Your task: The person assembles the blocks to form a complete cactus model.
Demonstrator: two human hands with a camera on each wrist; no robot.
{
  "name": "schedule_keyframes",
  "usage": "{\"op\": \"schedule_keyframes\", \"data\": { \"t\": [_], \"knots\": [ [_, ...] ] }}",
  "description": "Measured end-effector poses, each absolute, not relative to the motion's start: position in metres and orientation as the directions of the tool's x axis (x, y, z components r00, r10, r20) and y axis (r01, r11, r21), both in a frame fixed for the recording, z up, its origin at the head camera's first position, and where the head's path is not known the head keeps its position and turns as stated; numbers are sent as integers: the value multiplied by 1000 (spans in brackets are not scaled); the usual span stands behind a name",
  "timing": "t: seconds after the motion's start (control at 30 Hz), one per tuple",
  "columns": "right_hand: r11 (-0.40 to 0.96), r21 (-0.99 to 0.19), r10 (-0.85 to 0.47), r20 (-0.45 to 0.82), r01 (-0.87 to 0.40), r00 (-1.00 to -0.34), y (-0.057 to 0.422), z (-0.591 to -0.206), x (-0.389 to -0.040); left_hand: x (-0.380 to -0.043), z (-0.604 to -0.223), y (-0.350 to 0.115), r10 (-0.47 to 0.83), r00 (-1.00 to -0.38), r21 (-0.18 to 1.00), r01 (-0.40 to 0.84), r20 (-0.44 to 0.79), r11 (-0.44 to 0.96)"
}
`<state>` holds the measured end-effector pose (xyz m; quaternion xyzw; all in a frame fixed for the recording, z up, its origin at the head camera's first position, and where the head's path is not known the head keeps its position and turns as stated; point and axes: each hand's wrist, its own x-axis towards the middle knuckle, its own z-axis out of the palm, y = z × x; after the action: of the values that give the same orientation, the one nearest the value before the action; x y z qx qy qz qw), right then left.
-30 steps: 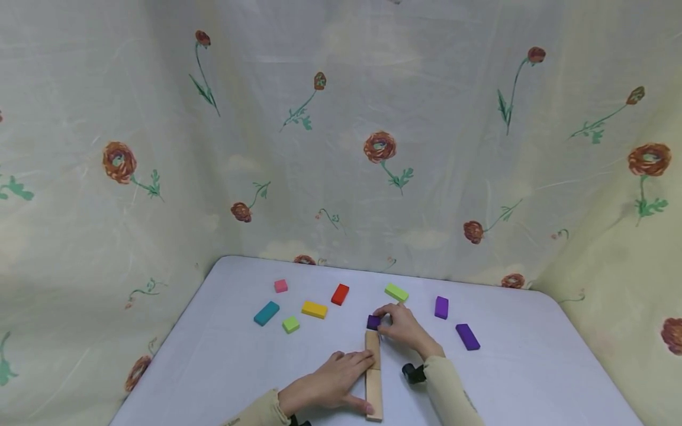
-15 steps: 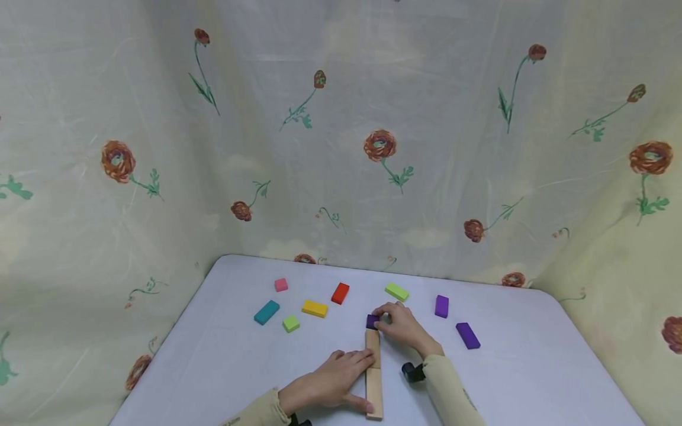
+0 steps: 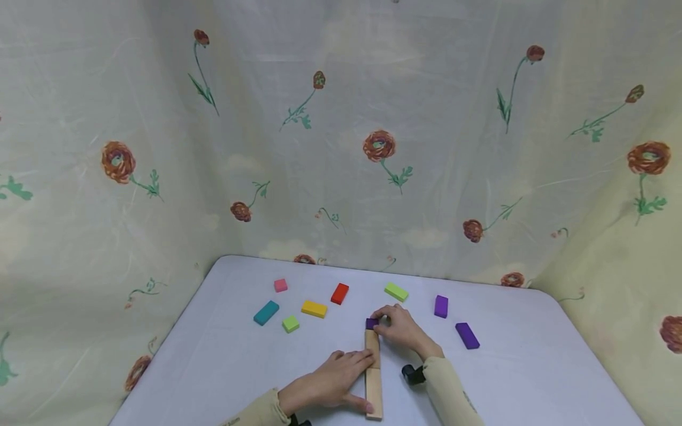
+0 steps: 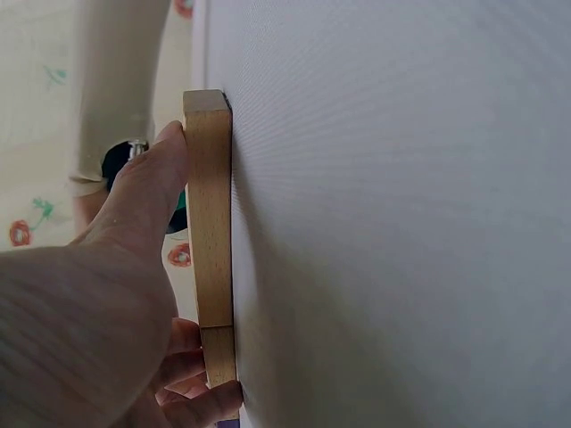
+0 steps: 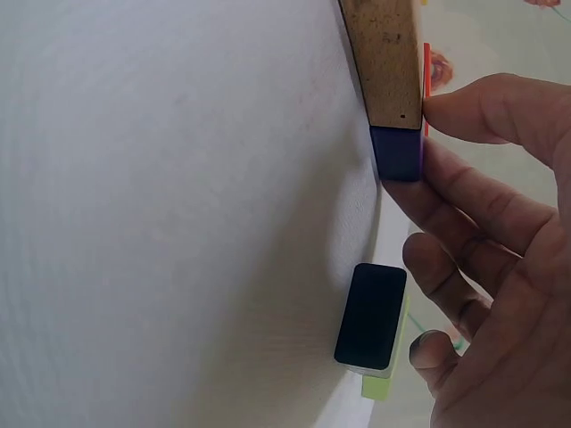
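Note:
Two plain wooden blocks (image 3: 374, 393) lie end to end in a row on the white table. My left hand (image 3: 333, 378) rests on them from the left, thumb on the near block and fingers reaching across the far one; the left wrist view shows the thumb on the wood (image 4: 210, 223). At the row's far end, a small purple block (image 3: 372, 324) stands against the wood. My right hand (image 3: 402, 328) pinches it between thumb and fingers. In the right wrist view the purple block (image 5: 398, 153) meets the wooden end (image 5: 385, 67), partly covered by fingertips.
Yellow (image 3: 314, 309), teal (image 3: 266, 313), red (image 3: 340, 293) and pink (image 3: 280, 285) blocks lie beyond the hands, with green blocks (image 3: 396, 291) among them. Purple blocks (image 3: 467, 335) lie to the right. A dark round-cornered shape (image 5: 370, 316) shows below the right fingers. Flowered cloth (image 3: 341, 148) surrounds the table.
The purple block has shifted slightly left, more in line with the wooden row, and looks shorter. My right fingers have adjusted a little around it. My left hand has stayed in place.

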<state>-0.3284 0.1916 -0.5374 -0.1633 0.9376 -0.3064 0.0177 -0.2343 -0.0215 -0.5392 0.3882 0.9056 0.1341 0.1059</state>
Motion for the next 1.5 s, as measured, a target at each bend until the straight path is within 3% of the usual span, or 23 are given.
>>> {"op": "schedule_keyframes", "data": {
  "t": [0.53,0.83,1.3,1.5],
  "knots": [
    [747,-607,-312,37,-270,-949,191,-537,-325,-232,-536,-20,730,-676,328,670,-101,666],
    [742,-590,-305,124,-317,-944,195,-538,-328,-233,-536,-20,729,-676,334,666,-107,667],
    [721,-644,-90,276,-254,-957,216,-523,-331,-232,-537,-19,715,-688,324,654,-121,684],
    [736,-655,-15,237,-171,-971,222,-522,-332,-232,-537,-20,723,-683,322,664,-107,675]
  ]
}}
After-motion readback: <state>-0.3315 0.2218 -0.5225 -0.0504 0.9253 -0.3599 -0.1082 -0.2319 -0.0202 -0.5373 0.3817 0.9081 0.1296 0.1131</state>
